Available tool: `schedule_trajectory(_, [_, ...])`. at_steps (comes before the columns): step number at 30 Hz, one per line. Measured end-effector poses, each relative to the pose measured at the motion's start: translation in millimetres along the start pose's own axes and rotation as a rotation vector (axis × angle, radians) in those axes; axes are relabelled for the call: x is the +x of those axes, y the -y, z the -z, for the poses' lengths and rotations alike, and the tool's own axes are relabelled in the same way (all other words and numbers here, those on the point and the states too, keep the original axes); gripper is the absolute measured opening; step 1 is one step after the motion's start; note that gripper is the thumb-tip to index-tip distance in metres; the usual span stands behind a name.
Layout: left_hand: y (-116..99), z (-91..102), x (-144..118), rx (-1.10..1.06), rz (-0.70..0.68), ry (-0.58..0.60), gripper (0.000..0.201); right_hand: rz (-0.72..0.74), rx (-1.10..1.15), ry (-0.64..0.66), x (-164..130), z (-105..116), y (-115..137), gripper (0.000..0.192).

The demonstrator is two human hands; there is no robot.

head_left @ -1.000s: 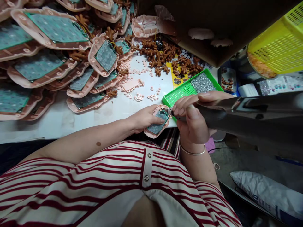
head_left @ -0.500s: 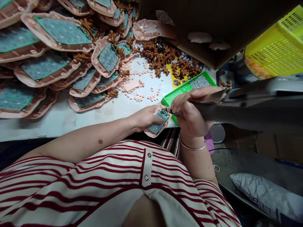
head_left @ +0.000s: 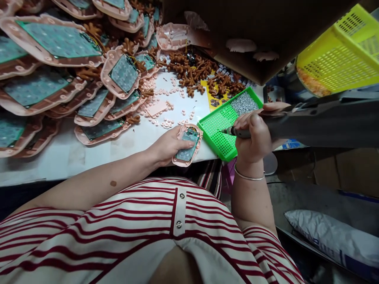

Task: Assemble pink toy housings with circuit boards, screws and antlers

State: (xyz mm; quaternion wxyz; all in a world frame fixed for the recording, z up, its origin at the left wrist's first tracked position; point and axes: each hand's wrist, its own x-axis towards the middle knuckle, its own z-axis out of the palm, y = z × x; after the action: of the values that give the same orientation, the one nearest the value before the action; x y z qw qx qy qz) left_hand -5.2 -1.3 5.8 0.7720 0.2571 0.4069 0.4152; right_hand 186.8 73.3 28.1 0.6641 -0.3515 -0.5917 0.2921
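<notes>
Likely assembly workshop, stacked circuit-board shells (head_left: 56, 43), screw tray (head_left: 229, 122)

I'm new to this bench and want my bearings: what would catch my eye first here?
Probably the heap of pink plastic shells with teal circuit boards, piled on the white table's far left. Next, the bright green perforated screw tray at the table's right edge, where the right hand holds a dark grey electric screwdriver with its tip over the tray. Beside it, the left hand grips one pink shell with a board.

The pink shell (head_left: 187, 144) with a green board lies flat at the table edge; the grey screwdriver (head_left: 310, 122) points toward 9 o'clock over the green tray (head_left: 225, 122).
</notes>
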Motion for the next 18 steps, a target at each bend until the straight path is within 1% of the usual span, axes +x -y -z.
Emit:
schedule_trajectory(1, [-0.6, -0.1, -0.1, 0.009, 0.004, -0.004, 0.048, 0.056, 0.034, -0.072, -1.0, -3.3, -1.2, 0.029])
schedule_trajectory(2, [-1.1, -0.4, -0.2, 0.016, 0.009, -0.002, 0.048, 0.082, 0.056, -0.096, -1.8, -6.5, -2.4, 0.027])
schedule_trajectory(6, [-2.0, -1.8, 0.0, 0.024, 0.027, -0.002, 0.051, 0.082, 0.116, -0.075, -2.5, -12.3, -8.0, 0.026])
schedule_trajectory(9, [-1.9, -1.3, 0.6, 0.014, 0.033, -0.005, 0.054, 0.074, 0.146, -0.062, -1.2, -11.3, -11.6, 0.026])
schedule_trajectory(13, [-1.9, -0.2, 1.1, 0.006, 0.032, 0.009, 0.053, 0.057, 0.130, -0.003, -0.6, -10.2, -12.8, 0.023])
schedule_trajectory(18, [-1.6, -1.1, 0.3, 0.006, 0.030, 0.023, 0.051, 0.049, 0.068, -0.033, -3.3, -10.8, -13.8, 0.026])
